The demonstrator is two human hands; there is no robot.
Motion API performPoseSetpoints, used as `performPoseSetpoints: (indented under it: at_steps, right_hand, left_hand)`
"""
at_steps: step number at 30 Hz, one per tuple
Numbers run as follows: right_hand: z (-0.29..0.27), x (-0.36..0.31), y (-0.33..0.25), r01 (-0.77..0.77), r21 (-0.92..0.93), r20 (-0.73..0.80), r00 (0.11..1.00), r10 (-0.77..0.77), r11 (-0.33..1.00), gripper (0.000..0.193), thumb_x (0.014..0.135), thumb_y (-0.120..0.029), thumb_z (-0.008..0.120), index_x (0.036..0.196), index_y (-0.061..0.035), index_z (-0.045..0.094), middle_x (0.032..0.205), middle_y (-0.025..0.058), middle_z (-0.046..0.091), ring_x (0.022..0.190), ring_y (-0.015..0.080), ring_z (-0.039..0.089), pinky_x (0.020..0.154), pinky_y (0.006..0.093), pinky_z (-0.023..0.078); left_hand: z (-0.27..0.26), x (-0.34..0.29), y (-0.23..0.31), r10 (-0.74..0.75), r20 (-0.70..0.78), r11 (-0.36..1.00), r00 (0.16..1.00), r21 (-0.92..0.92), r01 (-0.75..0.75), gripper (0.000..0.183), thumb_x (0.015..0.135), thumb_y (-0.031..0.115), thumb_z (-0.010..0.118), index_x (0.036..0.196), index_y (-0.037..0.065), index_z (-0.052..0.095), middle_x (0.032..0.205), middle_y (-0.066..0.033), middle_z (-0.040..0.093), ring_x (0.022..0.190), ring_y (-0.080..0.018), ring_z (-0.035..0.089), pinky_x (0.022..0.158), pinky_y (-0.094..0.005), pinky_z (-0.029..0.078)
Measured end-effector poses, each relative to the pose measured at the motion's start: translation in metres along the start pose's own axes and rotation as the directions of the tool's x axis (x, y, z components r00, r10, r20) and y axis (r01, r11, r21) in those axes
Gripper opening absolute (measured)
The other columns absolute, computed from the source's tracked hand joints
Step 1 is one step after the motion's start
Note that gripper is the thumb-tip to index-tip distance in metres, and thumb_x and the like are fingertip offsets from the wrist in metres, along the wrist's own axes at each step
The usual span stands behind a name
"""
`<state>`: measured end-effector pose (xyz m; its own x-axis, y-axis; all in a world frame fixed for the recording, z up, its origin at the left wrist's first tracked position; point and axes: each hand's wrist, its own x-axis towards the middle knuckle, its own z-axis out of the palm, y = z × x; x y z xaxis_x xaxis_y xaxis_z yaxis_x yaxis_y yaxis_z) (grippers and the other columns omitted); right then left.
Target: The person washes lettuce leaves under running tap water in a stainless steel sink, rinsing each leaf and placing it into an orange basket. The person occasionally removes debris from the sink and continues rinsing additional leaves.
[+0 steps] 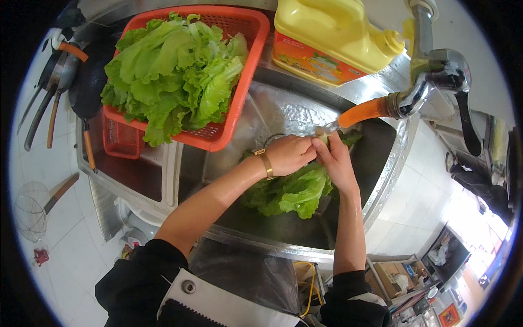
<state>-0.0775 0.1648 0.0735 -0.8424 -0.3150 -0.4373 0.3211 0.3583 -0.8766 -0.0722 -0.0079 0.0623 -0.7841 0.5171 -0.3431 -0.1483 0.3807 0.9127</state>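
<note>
Both hands meet over the sink basin (218, 188), just below the mouth of an orange hose (362, 111) fitted on the tap. My left hand (291, 155), with a gold band at the wrist, is closed at the lettuce, its fingertips partly hidden. My right hand (336, 163) pinches the pale stem end of the lettuce, thumb upward, beside the left hand. Green lettuce leaves (297, 193) hang below and between the hands into the basin. Water comes from the hose near the stem end and ripples on the basin's metal floor.
A red plastic basket (239, 117) heaped with lettuce leaves (174, 71) stands at the far left of the sink. Behind the basin lies a yellow jug (332, 38). The metal tap (430, 82) reaches in from the right. Pans (65, 71) and a wire strainer (32, 210) hang at left.
</note>
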Motion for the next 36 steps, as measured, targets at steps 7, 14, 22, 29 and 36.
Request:
performPoseSetpoints:
  at_steps: [7,14,22,29,36]
  right_hand:
    - [0.002,0.003,0.008,-0.123,0.717,0.133,0.99,0.039,0.686,0.017,0.097,-0.024,0.054,0.097,-0.0072,0.05,0.069,-0.0013,0.043,0.059,0.0121,0.041,0.057,0.026,0.037]
    - [-0.002,-0.002,0.023,0.005,0.86,-0.014,1.0,0.013,0.51,0.019,0.099,-0.026,0.051,0.099,-0.007,0.049,0.079,0.0023,0.046,0.067,0.012,0.042,0.062,0.0264,0.039]
    - [-0.004,-0.009,0.008,-0.039,0.749,-0.01,0.998,0.069,0.662,0.027,0.097,-0.011,0.051,0.123,-0.0035,0.05,0.111,0.008,0.057,0.105,0.0171,0.055,0.087,0.0311,0.048]
    - [-0.017,-0.009,-0.002,-0.058,0.468,-0.036,0.996,0.084,0.882,0.02,0.088,-0.004,0.065,0.106,0.0012,0.057,0.088,0.0043,0.066,0.08,0.0109,0.063,0.075,0.0235,0.049]
    - [-0.006,-0.008,-0.013,-0.006,0.317,-0.203,0.976,0.074,0.948,0.018,0.083,-0.004,0.072,0.095,0.0025,0.061,0.086,0.0042,0.066,0.077,0.008,0.061,0.068,0.0215,0.048]
  left_hand:
    - [0.004,0.0,-0.02,-0.089,0.1,0.731,0.991,-0.669,0.133,0.025,0.096,0.022,0.041,0.088,0.005,0.057,0.075,0.0013,0.058,0.063,-0.0103,0.051,0.056,-0.0302,0.044]
    - [0.009,-0.009,-0.012,0.028,-0.112,0.965,0.993,-0.257,-0.056,0.034,0.088,0.032,0.062,0.099,0.001,0.053,0.085,-0.0079,0.06,0.076,-0.0185,0.057,0.071,-0.0312,0.047]
    - [0.0,-0.007,-0.003,0.003,0.008,0.998,1.0,-0.056,-0.002,0.051,0.072,0.031,0.079,0.107,0.0,0.057,0.096,-0.0169,0.066,0.09,-0.0269,0.066,0.079,-0.0352,0.049]
    - [0.009,-0.02,0.003,0.086,-0.12,0.977,0.989,0.202,-0.061,0.032,0.078,0.036,0.069,0.101,0.014,0.063,0.089,-0.0092,0.068,0.079,-0.0324,0.065,0.065,-0.0427,0.05]
    - [0.014,-0.023,0.015,0.317,-0.274,0.867,0.908,0.472,-0.161,0.019,0.075,0.018,0.067,0.089,0.009,0.059,0.081,-0.0066,0.059,0.078,-0.0281,0.06,0.062,-0.0413,0.049]
